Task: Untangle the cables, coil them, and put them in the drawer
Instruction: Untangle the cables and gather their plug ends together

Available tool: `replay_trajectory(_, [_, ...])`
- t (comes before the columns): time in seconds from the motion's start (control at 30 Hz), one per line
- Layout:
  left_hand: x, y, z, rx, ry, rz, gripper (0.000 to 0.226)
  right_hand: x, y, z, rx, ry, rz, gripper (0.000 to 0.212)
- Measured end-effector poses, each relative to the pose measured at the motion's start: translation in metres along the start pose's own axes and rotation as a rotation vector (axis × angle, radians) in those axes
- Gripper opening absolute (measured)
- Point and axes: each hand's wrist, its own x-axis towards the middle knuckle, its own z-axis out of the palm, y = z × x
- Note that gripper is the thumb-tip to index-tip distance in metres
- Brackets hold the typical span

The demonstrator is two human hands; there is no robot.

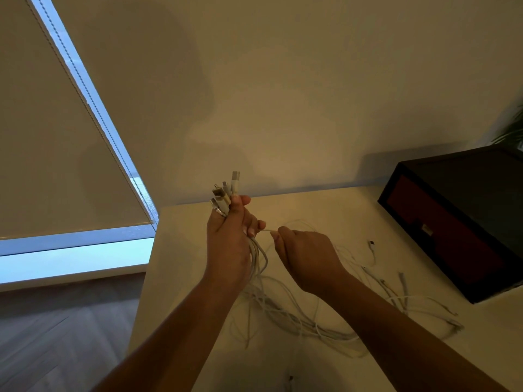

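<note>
My left hand (229,244) grips a bundle of white cables near their ends, raised above the table, with several plugs (225,193) sticking up out of the fist. The cables hang down from it into a loose tangle (297,315) on the white table (181,278). Just to the right, my right hand (305,256) pinches one thin white strand (267,230) that runs across to the left hand. A dark drawer box (464,219) with a reddish front stands at the right; its drawer looks closed.
More loose cable ends and plugs (372,246) lie on the table between the tangle and the box. The table's left edge drops to a wooden floor (56,335). A window with a lowered blind (51,137) is at left; a plant (512,128) at far right.
</note>
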Motion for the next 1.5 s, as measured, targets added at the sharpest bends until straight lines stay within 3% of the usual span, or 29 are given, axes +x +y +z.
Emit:
replay_trajectory(0.67, [0.011,0.038,-0.012,0.021,0.000,0.109,0.026,-0.012,0.075,0.014,-0.057,-0.053,-0.010,0.056])
replay_trajectory(0.8, [0.013,0.048,-0.014,0.021,-0.004,0.127,0.027,-0.004,0.091,0.008,-0.094,-0.058,-0.026,0.042])
replay_trajectory(1.07, [0.015,0.059,-0.024,0.052,0.002,0.177,0.027,-0.006,0.120,0.000,-0.067,-0.189,0.078,0.053])
replay_trajectory(1.2, [0.018,0.058,-0.028,0.182,0.008,0.223,0.028,0.002,0.109,-0.009,-0.043,-0.200,0.068,0.052])
replay_trajectory(1.33, [0.015,0.050,-0.021,0.322,-0.017,0.164,0.025,0.009,0.082,-0.026,-0.011,-0.177,-0.136,0.048])
replay_trajectory(1.5, [-0.003,0.046,-0.005,0.819,-0.298,0.224,0.026,0.022,0.051,-0.046,-0.015,-0.095,-0.356,0.037])
